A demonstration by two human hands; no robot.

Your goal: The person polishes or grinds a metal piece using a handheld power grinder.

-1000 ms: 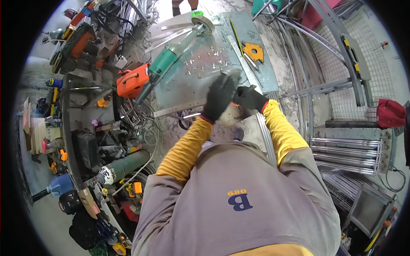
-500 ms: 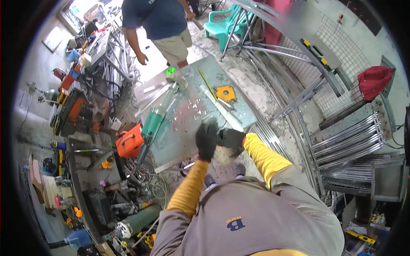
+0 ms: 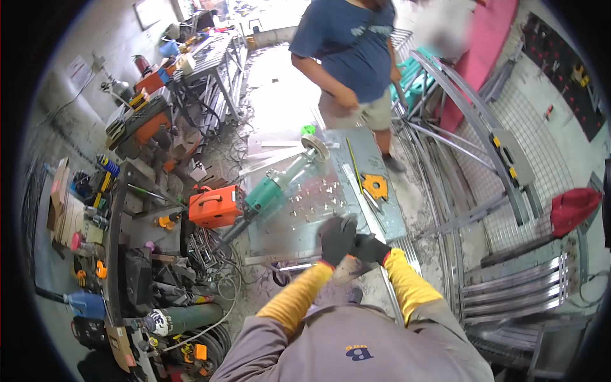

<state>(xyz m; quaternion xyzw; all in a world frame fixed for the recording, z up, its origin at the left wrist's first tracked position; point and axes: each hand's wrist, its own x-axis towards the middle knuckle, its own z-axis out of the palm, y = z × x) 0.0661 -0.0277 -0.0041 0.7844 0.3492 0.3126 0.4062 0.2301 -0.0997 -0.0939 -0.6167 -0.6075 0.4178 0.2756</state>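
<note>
My left hand point(image 3: 338, 239), in a dark glove, is raised over the near edge of the metal-topped work table point(image 3: 299, 239), its fingers curled. Beside it, my right hand point(image 3: 370, 249), gloved too, is closed and touches or almost touches the left. Anything between the fingers is too small or hidden to make out. To the left lies a long green power grinder point(image 3: 266, 190) with a round wheel point(image 3: 316, 148) at its far end. Beyond my right hand are a light metal strip point(image 3: 369, 213), a thin yellow rod point(image 3: 354, 162) and an orange magnetic welding square point(image 3: 374, 186). Small bright scraps point(image 3: 315, 197) dot the tabletop.
An orange machine case point(image 3: 215, 207) with a handle stands left of the grinder. Across the table stands a person point(image 3: 350, 57) in a blue shirt. Metal tubes point(image 3: 515, 286) are stacked at right; a gas cylinder point(image 3: 188, 318) lies at lower left.
The view has tilted up and shifted, so the table appears lower and further right. The other person has come nearer the table's far right corner. My hands stay close together.
</note>
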